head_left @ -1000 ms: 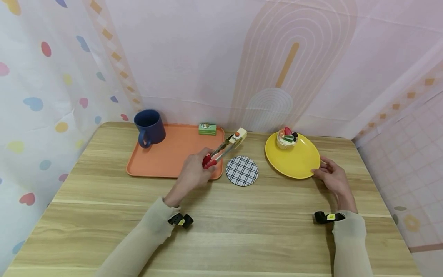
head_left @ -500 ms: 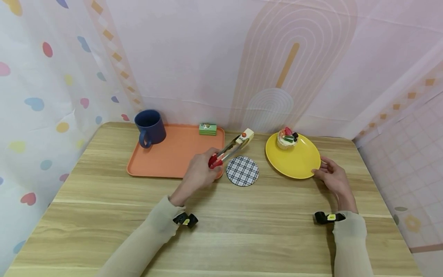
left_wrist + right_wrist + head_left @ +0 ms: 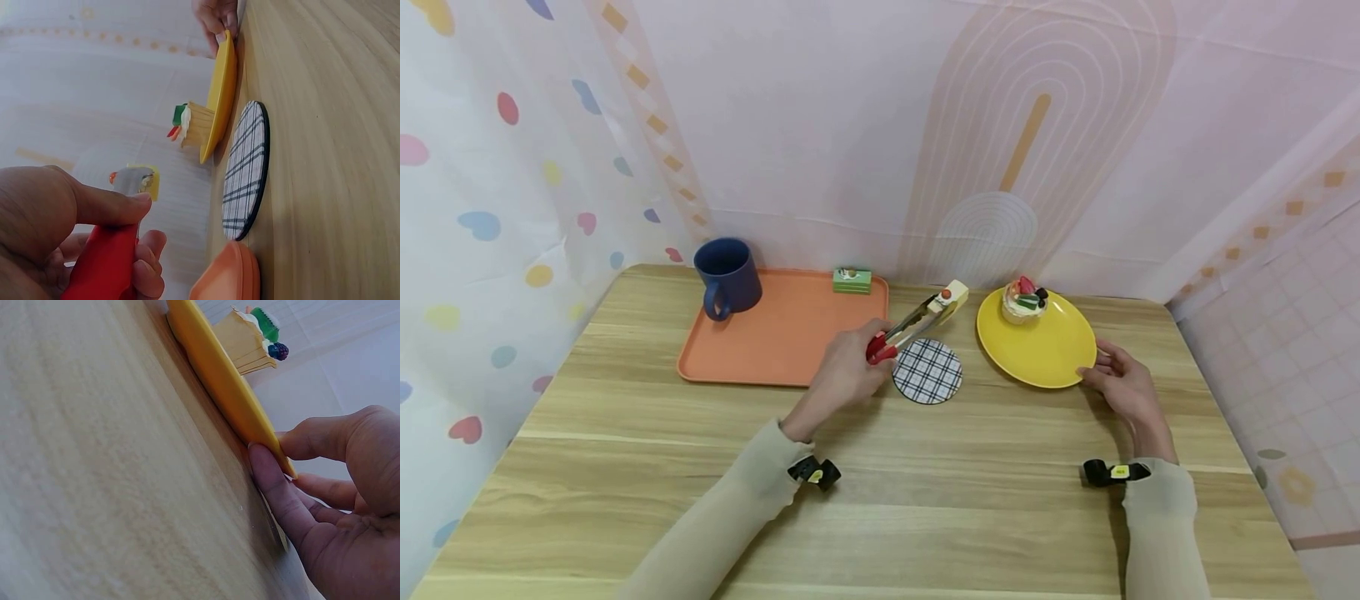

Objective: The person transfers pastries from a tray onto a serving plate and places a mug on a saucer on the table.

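My left hand [image 3: 844, 367] holds metal tongs [image 3: 910, 323] by their red handles. Between the tips of the tongs is a small pale-yellow cake piece [image 3: 957, 295] with an orange dot on top, held in the air beyond the checked coaster [image 3: 927, 372]. At the right, my right hand [image 3: 1124, 390] pinches the rim of a yellow plate [image 3: 1043, 354]; the right wrist view shows fingers on both sides of that rim [image 3: 247, 406]. A cupcake [image 3: 1024, 303] topped with fruit stands toward the back of the plate.
An orange tray [image 3: 767, 333] lies at the left, reaching close to the coaster. On it stand a dark blue mug [image 3: 730, 279] at the back left and a green cake block [image 3: 852, 282] at the back right. A patterned curtain [image 3: 820, 125] rises behind the wooden table.
My left hand has moved to the right with the tongs and the cake piece, bringing the cake nearer to the plate. The right hand and plate have stayed in place.
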Demonstrator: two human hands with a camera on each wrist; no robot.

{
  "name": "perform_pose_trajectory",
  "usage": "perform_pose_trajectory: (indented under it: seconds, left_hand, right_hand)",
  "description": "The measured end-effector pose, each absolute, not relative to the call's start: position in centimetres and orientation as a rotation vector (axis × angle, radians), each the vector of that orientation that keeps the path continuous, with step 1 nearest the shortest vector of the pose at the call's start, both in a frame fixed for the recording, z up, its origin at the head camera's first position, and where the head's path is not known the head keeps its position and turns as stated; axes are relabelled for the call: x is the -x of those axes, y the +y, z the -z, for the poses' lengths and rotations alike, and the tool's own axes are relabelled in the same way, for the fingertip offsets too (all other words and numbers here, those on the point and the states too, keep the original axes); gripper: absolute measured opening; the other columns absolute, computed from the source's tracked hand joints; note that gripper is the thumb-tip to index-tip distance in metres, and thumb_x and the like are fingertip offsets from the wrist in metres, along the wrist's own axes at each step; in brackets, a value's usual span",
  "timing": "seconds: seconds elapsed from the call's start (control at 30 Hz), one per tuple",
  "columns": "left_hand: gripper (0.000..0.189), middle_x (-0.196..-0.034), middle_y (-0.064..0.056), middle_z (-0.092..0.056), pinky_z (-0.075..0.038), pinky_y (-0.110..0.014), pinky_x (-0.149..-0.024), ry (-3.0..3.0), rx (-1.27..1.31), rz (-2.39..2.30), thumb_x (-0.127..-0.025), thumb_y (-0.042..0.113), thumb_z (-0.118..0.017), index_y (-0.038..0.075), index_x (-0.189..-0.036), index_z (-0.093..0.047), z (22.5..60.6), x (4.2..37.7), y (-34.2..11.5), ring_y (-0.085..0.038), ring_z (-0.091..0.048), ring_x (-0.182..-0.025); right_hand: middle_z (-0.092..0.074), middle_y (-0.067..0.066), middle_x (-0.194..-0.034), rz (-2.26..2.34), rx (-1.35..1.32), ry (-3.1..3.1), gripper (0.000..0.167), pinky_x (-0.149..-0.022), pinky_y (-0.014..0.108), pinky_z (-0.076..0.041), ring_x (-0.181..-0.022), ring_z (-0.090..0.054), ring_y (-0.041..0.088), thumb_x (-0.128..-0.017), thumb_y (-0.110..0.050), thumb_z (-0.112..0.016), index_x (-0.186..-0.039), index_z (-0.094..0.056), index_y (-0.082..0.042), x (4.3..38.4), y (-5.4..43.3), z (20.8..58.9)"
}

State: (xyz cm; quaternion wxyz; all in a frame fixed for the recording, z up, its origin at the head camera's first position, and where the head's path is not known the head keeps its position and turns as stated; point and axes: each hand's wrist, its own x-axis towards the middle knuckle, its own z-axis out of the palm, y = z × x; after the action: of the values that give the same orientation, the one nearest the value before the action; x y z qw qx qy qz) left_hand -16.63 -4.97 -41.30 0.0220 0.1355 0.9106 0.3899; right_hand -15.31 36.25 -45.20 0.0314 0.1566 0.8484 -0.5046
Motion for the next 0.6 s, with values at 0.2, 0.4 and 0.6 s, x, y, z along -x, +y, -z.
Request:
perform_pose_trajectory:
  seconds: [0.2,0.4,0.6]
  left_hand:
    - [0.052,-0.093,-0.011,-0.065,-0.04,-0.027,-0.058,2.8,-0.423,-1.176,-0.091,0.017,-0.078,0.013,-0.139,-0.059,41.3,16.6,-4.0,-0.021,-0.054,-0.078]
    - [0.049,-0.085,-0.007,-0.061,-0.037,-0.027,-0.058,2.795,-0.468,-1.157,-0.091,0.016,-0.078,0.015,-0.136,-0.06,41.5,16.8,-3.2,-0.019,-0.052,-0.074]
    - [0.048,-0.083,-0.006,-0.06,-0.036,-0.028,-0.058,2.796,-0.516,-1.145,-0.091,0.016,-0.078,0.015,-0.135,-0.061,41.5,16.9,-2.5,-0.019,-0.051,-0.072]
  right_hand:
    - [-0.051,0.019,-0.144,1.541,-0.466,2.624,0.074,-0.078,0.012,-0.054,-0.091,-0.056,-0.01,-0.098,-0.017,-0.069,-0.161,-0.03,-0.007,15.3,36.3,45.3]
    - [-0.05,0.02,-0.145,1.533,-0.467,2.625,0.075,-0.079,0.012,-0.054,-0.092,-0.055,-0.01,-0.098,-0.017,-0.069,-0.161,-0.029,-0.006,15.3,36.3,45.2]
    - [-0.05,0.02,-0.146,1.53,-0.478,2.627,0.074,-0.078,0.011,-0.053,-0.093,-0.054,-0.008,-0.098,-0.017,-0.069,-0.161,-0.03,-0.006,15.3,36.3,45.2]
